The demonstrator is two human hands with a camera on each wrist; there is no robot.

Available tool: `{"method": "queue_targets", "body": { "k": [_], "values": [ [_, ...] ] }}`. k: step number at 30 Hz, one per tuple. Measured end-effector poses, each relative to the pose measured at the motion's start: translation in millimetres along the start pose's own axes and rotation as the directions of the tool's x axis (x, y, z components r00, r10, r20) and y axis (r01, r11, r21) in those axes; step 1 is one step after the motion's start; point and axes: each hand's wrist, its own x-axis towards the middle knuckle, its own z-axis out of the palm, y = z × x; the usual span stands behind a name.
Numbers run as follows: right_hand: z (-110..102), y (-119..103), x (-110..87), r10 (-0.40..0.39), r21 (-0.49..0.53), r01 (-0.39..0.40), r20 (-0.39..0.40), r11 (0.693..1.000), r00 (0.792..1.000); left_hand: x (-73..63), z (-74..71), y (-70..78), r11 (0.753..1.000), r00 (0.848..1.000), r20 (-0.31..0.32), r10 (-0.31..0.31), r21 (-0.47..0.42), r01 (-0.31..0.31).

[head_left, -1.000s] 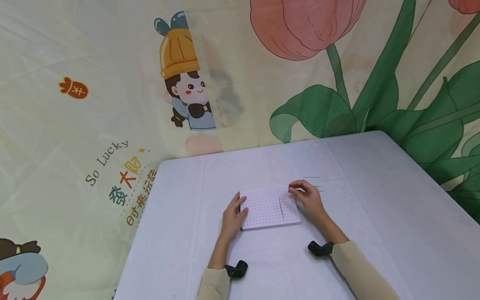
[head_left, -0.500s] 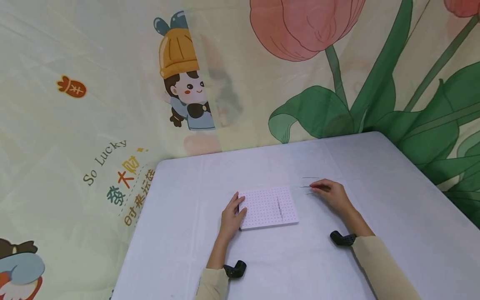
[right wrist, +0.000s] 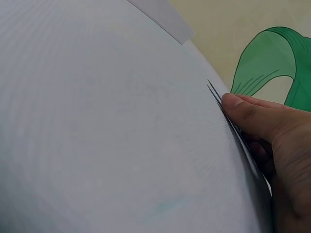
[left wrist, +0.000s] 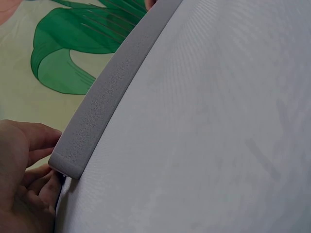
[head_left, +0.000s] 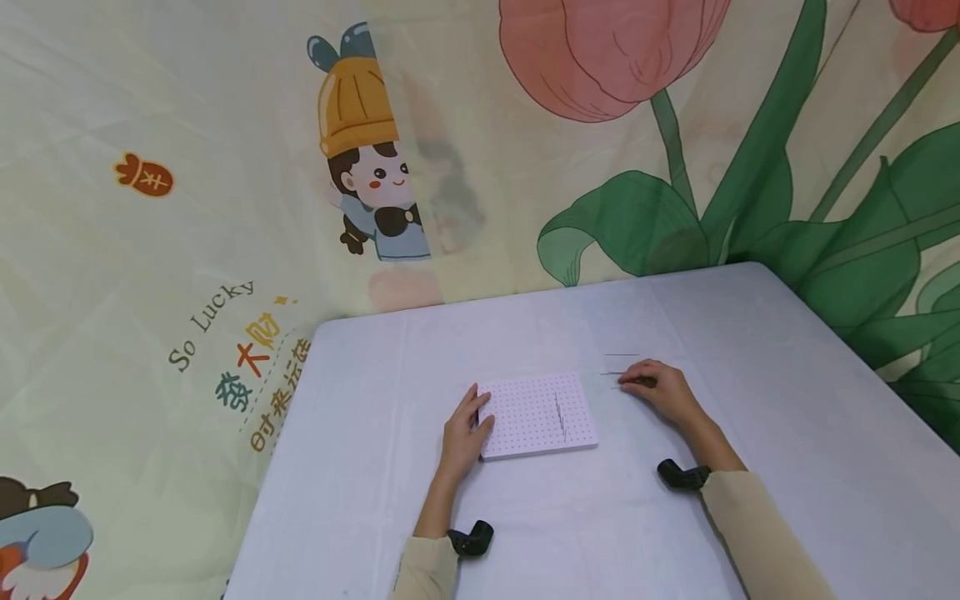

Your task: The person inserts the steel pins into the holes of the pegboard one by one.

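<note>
A white pegboard with a grid of small holes lies on the table. My left hand grips its left edge, thumb on top; in the left wrist view the fingers hold a corner of the board. Several thin dark needles form a column on the board's right part; whether they stand or lie I cannot tell. To the right of the board my right hand pinches at a thin needle on the tabletop with thumb and fingertips. Two needle tips stick out past the thumb in the right wrist view.
Another thin needle lies farther back on the white table. A printed cloth wall hangs directly behind the table's far edge. Each wrist carries a small black camera.
My right hand has moved right, from the board's far right corner to the needles on the table, then slightly toward the nearest one. The left hand has stayed on the board.
</note>
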Motion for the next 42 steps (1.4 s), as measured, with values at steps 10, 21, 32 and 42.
{"method": "queue_targets", "body": {
  "k": [10, 21, 32, 42],
  "values": [
    [0.7, -1.9, 0.0, -0.039, -0.029, 0.039, 0.003, 0.999, 0.999, -0.6, 0.1, 1.8, 1.0, 1.0, 0.001, -0.006, 0.002, 0.006],
    [2.8, -3.4, 0.8, -0.057, -0.074, 0.056, -0.014, 0.996, 0.998, -0.9, 0.4, 0.6, 1.0, 1.0, -0.001, -0.008, 0.012, 0.008],
    [6.0, -4.4, -0.2, -0.102, -0.113, 0.099, -0.021, 0.989, 0.995, -0.5, -0.2, -1.0, 1.0, 1.0, -0.002, 0.005, 0.0, -0.005],
    [4.7, -8.2, -1.3, -0.071, -0.07, 0.067, -0.054, 0.995, 0.996, 0.1, 0.7, -1.0, 1.0, 1.0, -0.002, -0.014, 0.013, 0.014]
  ]
}}
